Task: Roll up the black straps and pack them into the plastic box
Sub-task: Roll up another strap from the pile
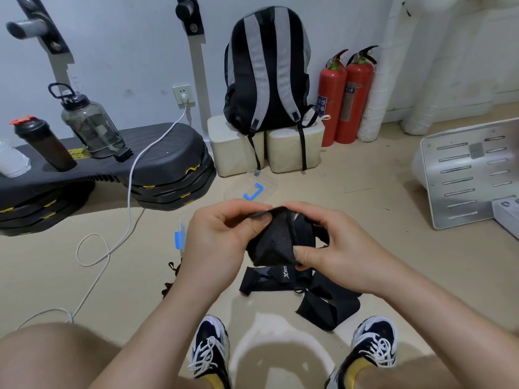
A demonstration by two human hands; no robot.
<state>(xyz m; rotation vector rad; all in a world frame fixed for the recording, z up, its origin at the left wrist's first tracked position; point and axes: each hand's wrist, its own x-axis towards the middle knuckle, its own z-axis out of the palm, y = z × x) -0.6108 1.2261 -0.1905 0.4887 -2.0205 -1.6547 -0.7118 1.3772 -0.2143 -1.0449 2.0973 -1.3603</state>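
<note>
Action at centre frame: the left hand (224, 234) pinches the top edge of a black strap (276, 242) between thumb and fingers, and the right hand (337, 248) grips the same strap from the other side, thumb pressed on its lower corner, fingers curled over the top. The strap is up in the air between the two hands, bunched and folded, well above the floor (393, 192).

Down below, the loose straps (323, 307) lie in a tangle on the floor, just ahead of the sneakers (210, 349); one of them shows a white logo. The plastic box (179, 238) sits on the floor mostly hidden behind the left hand, only a clear edge and a blue clasp showing. Farther back lies a clear plastic piece (252, 183) with a blue clip; I cannot tell if it is the lid.

Along the wall, a grey and black backpack (266, 71) stands on two pale blocks (292, 150), with two red fire extinguishers (345, 99) just beside it. To the left, a water jug (90, 122) and a dark shaker bottle (42, 144) stand on a black step platform (168, 153), and a white cable (129, 192) trails across the floor.
</note>
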